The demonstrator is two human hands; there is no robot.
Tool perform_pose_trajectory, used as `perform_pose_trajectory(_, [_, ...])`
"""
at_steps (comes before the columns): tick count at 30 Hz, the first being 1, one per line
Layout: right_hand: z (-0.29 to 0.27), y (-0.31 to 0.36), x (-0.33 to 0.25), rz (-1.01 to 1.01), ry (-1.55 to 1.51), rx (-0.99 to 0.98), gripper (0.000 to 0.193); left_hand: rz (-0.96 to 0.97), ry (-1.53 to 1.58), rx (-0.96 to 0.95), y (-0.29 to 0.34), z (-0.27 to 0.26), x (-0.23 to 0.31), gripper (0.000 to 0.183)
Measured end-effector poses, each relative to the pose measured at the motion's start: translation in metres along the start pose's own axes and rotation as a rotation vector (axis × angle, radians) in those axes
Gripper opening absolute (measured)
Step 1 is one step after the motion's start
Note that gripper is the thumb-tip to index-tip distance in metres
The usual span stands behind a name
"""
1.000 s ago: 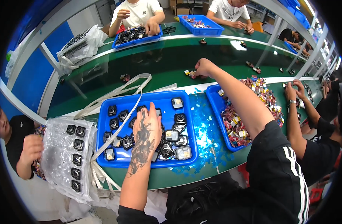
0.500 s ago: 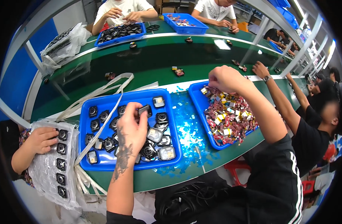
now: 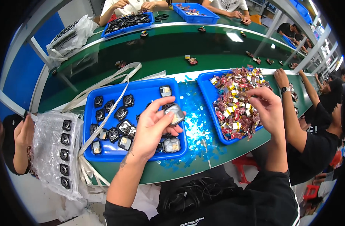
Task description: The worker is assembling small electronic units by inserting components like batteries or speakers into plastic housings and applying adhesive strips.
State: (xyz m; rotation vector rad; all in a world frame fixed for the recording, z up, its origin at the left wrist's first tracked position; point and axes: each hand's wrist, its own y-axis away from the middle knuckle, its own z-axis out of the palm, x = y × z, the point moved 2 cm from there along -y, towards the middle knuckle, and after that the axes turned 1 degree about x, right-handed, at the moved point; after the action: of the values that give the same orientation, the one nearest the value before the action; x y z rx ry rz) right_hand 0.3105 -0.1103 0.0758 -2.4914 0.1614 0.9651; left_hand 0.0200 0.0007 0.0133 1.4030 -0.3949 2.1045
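Note:
My left hand [image 3: 150, 128] grips a small square black watch case [image 3: 175, 114] between thumb and fingers, its silvery, clear-looking side turned up. It is held above the right side of a blue tray [image 3: 142, 157] containing several similar black cases [image 3: 124, 127]. My right hand [image 3: 269, 111] hovers over the right part of a second blue tray [image 3: 207, 101], heaped with small reddish circuit boards [image 3: 232, 98] bearing white and yellow pieces. Its thumb and forefinger are pinched together. Whatever is between them is too small to make out.
White straps [image 3: 123, 92] cross the left tray. Blue film scraps [image 3: 195, 139] litter the green bench between trays. At left, a co-worker's hand [image 3: 25, 132] is beside a clear plastic tray [image 3: 48, 150] of cases. Assemblies [image 3: 192, 60] lie on the green conveyor; another co-worker's arm [image 3: 293, 116] is at right.
My left hand has turned the watch case over, showing its silvery side. My right hand has drawn back toward me from the board heap. The left co-worker's hand has lifted off the plastic tray.

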Motion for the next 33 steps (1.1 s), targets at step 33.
perform_pose_trajectory(33, [0.114,0.032,-0.058,-0.542,-0.027,-0.031,0.018,0.272,-0.565,0.027,0.012,0.019,-0.024,0.012])
